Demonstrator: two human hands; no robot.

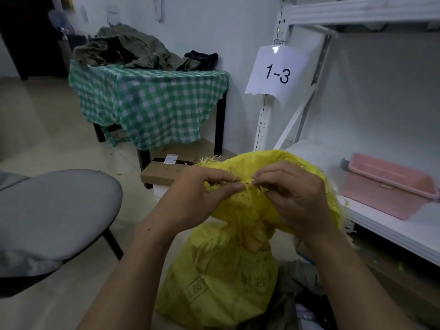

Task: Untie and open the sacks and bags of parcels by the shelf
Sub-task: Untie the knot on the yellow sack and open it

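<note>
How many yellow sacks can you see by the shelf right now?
1. The yellow sack stands on the floor beside the shelf, its frayed top pinched by the left hand and right hand. More bags may lie hidden at lower right.

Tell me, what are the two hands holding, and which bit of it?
Both the left hand and the right hand pinch the yellow sack at the frayed edge of its mouth, above the cinched neck.

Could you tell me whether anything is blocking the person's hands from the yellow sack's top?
Nothing visible does. The left hand and right hand both pinch the frayed top edge of the yellow sack, with no object between them and it.
</note>
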